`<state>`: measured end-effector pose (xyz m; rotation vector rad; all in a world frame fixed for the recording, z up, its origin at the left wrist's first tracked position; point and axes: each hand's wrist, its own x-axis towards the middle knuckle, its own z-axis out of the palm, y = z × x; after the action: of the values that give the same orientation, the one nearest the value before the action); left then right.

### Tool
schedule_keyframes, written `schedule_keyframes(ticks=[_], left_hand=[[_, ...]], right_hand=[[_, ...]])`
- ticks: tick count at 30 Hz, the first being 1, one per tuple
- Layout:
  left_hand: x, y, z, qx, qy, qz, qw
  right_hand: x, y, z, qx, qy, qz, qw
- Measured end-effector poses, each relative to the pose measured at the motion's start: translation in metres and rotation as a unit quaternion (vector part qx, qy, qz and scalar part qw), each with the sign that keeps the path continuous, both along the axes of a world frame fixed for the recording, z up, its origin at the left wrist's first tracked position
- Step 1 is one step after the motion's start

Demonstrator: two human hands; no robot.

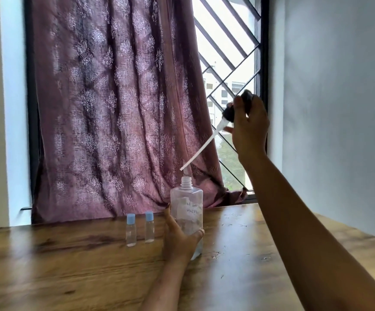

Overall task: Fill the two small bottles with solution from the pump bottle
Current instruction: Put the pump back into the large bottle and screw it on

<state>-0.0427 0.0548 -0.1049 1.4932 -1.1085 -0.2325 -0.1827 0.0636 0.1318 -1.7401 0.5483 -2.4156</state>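
**Pump lifted clear of the open bottle**

Pump bottle: stands upright on the desk, toward the far edge and about midway along it; clear and square-sided, with a torn paper label; threaded neck uncapped.

Left hand: grasps the lower body of the pump bottle, thumb up the side facing the small bottles, a fingertip curled round the opposite side.

Right hand: raised well above the desk, in front of the window grille; fingers wrapped round the black pump head; white dip tube slants down from it, lower tip hanging just above the open neck, not touching.

Left small bottle and right small bottle: upright, just beside each other near the far edge; close to the left hand on its thumb side, yet apart from it; both clear, both closed with pale blue caps; fill level too faint to tell.

Behind the desk: a patterned mauve curtain over most of the window.
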Motion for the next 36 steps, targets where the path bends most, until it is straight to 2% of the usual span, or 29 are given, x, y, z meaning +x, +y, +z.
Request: schedule_keyframes(ticks=[5, 9, 15, 17, 23, 25, 27, 29, 32, 36], left_hand=[[-0.001, 0.003, 0.001, -0.010, -0.007, 0.000, 1.000], [-0.003, 0.005, 0.001, -0.032, -0.026, -0.014, 0.999], [-0.003, 0.007, 0.003, -0.040, -0.002, -0.021, 0.999], [-0.004, 0.008, 0.003, -0.040, -0.003, -0.025, 0.999], [-0.006, 0.012, 0.006, -0.043, -0.035, -0.040, 0.998], [-0.008, 0.014, 0.006, -0.037, -0.062, -0.054, 0.996], [-0.010, 0.014, 0.006, -0.037, -0.088, -0.063, 0.993], [-0.011, 0.014, 0.007, -0.046, -0.094, -0.062, 0.993], [-0.010, 0.014, 0.007, -0.049, -0.083, -0.054, 0.994], [-0.009, 0.014, 0.006, -0.037, -0.066, -0.052, 0.996]], right_hand=[[0.014, 0.002, 0.008, 0.010, 0.056, -0.016, 0.998], [0.026, -0.002, -0.005, 0.039, 0.082, 0.023, 0.996], [0.018, 0.002, 0.009, -0.022, -0.006, -0.001, 1.000], [0.012, 0.004, 0.020, -0.025, -0.005, -0.018, 1.000], [0.016, -0.009, 0.001, 0.056, 0.094, -0.024, 0.994], [0.020, -0.017, -0.012, 0.097, 0.162, -0.039, 0.981], [0.026, -0.026, -0.029, 0.153, 0.258, -0.040, 0.953], [0.033, -0.032, -0.050, 0.193, 0.311, 0.000, 0.931], [0.039, -0.043, -0.076, 0.193, 0.246, 0.118, 0.943], [0.042, -0.057, -0.107, 0.210, 0.260, 0.167, 0.927]])
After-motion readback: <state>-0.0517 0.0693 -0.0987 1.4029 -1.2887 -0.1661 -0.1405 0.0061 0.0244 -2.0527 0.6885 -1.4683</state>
